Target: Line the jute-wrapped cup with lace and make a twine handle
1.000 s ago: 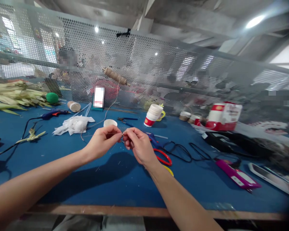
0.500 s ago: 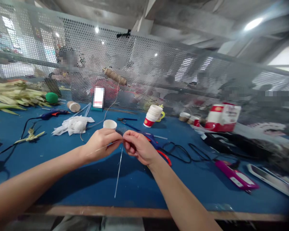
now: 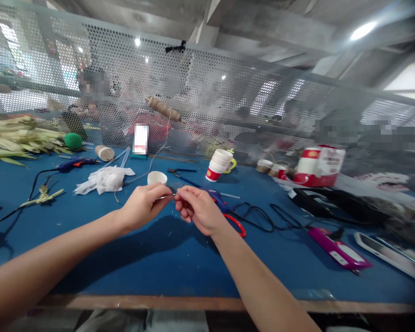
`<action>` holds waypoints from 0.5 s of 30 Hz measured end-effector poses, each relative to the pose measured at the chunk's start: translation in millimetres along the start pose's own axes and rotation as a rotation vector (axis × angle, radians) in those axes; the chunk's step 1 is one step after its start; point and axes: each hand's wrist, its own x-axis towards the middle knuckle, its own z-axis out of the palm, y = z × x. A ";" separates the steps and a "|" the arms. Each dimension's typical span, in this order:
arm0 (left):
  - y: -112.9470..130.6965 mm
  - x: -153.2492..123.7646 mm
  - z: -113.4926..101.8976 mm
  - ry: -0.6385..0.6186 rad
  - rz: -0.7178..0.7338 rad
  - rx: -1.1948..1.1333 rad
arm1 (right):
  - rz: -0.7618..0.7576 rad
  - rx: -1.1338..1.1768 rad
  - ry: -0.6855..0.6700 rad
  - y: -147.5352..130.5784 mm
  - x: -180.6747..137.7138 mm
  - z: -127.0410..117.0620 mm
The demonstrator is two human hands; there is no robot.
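Observation:
Both my hands meet above the blue table [image 3: 180, 267], fingertips almost touching. My left hand [image 3: 145, 205] pinches one end of a thin silvery wire [image 3: 168, 196], and my right hand [image 3: 197, 211] pinches the other end with curled fingers. Only a short stretch of the wire shows between the fingertips. Just behind my right hand lie scissors with red and blue handles [image 3: 232, 219]. A small white paper cup [image 3: 157, 177] stands right behind my left hand.
On the table lie a wad of white tissue [image 3: 105, 179], a blue glue gun [image 3: 76, 163] with its black cord, stacked paper cups [image 3: 220, 165], black cables [image 3: 263, 216], a magenta tool [image 3: 339, 251] and dried leaves [image 3: 20, 138]. A twine spool [image 3: 163, 109] hangs on the perforated screen; people sit behind it.
Half a second ago a long thin wire hung down from my fingers toward the table edge; now only a short piece shows between my hands. Both hands stay close together.

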 end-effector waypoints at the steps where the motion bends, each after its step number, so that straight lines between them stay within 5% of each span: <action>1: -2.6 0.2 -1.8 0.019 0.141 0.152 | 0.046 0.025 -0.027 -0.8 0.3 -0.8; 6: -9.4 1.5 -9.0 0.109 0.478 0.564 | 0.208 0.186 -0.092 -1.2 3.0 -2.4; 15: -7.5 3.0 -11.3 0.134 0.477 0.581 | 0.141 0.268 -0.025 -1.6 1.0 0.2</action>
